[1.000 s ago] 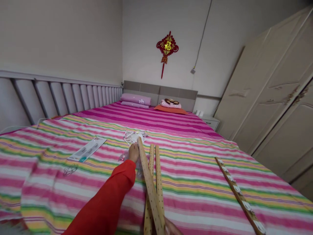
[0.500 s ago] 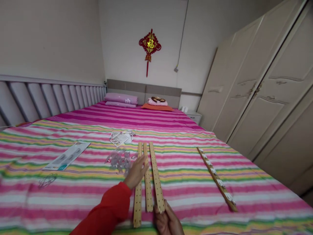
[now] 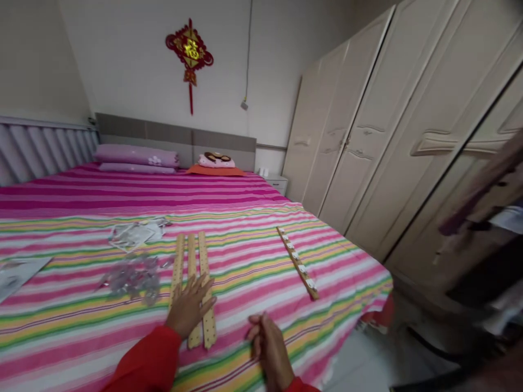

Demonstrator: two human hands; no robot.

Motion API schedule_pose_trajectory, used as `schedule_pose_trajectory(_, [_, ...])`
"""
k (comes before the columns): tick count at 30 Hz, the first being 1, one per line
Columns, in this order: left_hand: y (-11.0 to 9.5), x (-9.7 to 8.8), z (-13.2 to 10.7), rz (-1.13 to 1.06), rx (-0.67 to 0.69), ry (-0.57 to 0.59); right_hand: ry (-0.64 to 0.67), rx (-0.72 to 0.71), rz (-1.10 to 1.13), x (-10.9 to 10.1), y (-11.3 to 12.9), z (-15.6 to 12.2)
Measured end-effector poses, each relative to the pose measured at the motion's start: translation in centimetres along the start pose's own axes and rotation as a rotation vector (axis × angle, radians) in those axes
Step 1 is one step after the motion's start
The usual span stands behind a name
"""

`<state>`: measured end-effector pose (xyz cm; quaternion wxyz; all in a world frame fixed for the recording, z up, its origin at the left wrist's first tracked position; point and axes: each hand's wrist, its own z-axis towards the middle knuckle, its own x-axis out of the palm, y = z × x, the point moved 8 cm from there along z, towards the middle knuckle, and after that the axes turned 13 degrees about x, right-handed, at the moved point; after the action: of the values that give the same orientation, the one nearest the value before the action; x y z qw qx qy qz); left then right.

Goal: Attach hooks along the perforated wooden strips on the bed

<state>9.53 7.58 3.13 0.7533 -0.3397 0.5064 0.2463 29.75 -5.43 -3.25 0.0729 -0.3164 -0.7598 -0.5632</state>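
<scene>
Three perforated wooden strips (image 3: 192, 283) lie side by side on the striped bedsheet (image 3: 253, 256). My left hand (image 3: 188, 307) rests on their near part with its fingers spread, gripping nothing. My right hand (image 3: 267, 340) hovers to the right of them over the sheet, fingers loosely curled and empty. Farther right lies a wooden strip with white fittings (image 3: 297, 262). A heap of clear plastic pieces (image 3: 133, 277) sits left of the three strips, beyond it a crumpled plastic packet (image 3: 137, 234). A printed card (image 3: 16, 275) lies at the left edge.
The bed's right edge drops to a tiled floor (image 3: 368, 359). A cream wardrobe (image 3: 359, 136) stands along the right wall. Pillows (image 3: 137, 158) lie at the padded headboard (image 3: 175, 139). Blurred dark items (image 3: 478, 261) hang close in at the right.
The view has swung right. My right hand has let go of the three strips and moved right, and they now lie flat on the sheet beneath my left hand.
</scene>
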Motion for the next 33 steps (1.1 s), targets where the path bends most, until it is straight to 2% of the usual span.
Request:
schedule_pose_trajectory(2, [0.1,0.3,0.1,0.042,0.012,-0.003,-0.181,-0.061,0.196,-5.7,2.7,0.4])
schedule_pose_trajectory(5, [0.2,0.5,0.1,0.092,0.022,-0.005,-0.270,-0.075,0.331,-11.8,6.4,1.2])
schedule_pose_trajectory(7, [0.2,0.6,0.2,0.113,0.024,-0.002,-0.256,-0.049,0.339,-14.0,8.4,2.0])
schedule_pose_trajectory(10, [0.3,0.6,0.2,0.126,0.013,0.014,-0.165,0.018,0.381,-15.0,10.1,3.4])
schedule_pose_trajectory(17, [-0.2,0.3,0.0,0.111,-0.021,0.054,0.109,0.085,0.416,-12.9,10.9,4.8])
schedule_pose_trajectory(21, [-0.5,-0.1,-0.1,0.070,-0.036,0.056,0.161,0.075,0.450,-11.2,10.2,4.1])
schedule_pose_trajectory(25, [-0.5,-0.8,0.1,-0.067,-0.060,0.032,0.193,0.040,0.436,-8.1,8.6,3.0])
schedule_pose_trajectory(27, [-0.7,-1.5,0.1,-0.213,-0.120,-0.040,0.225,0.056,0.448,-5.8,7.5,2.4])
schedule_pose_trajectory(29, [-1.4,-2.1,-0.2,-0.437,-0.204,-0.175,0.273,0.099,0.482,-2.9,6.3,2.0])
schedule_pose_trajectory(31, [-3.2,-2.0,-0.6,-0.759,-0.244,-0.306,0.328,0.148,0.483,0.5,5.2,1.5])
schedule_pose_trajectory(33, [-5.2,-1.1,-1.0,-1.078,-0.303,-0.369,0.371,0.176,0.456,4.0,4.2,1.0])
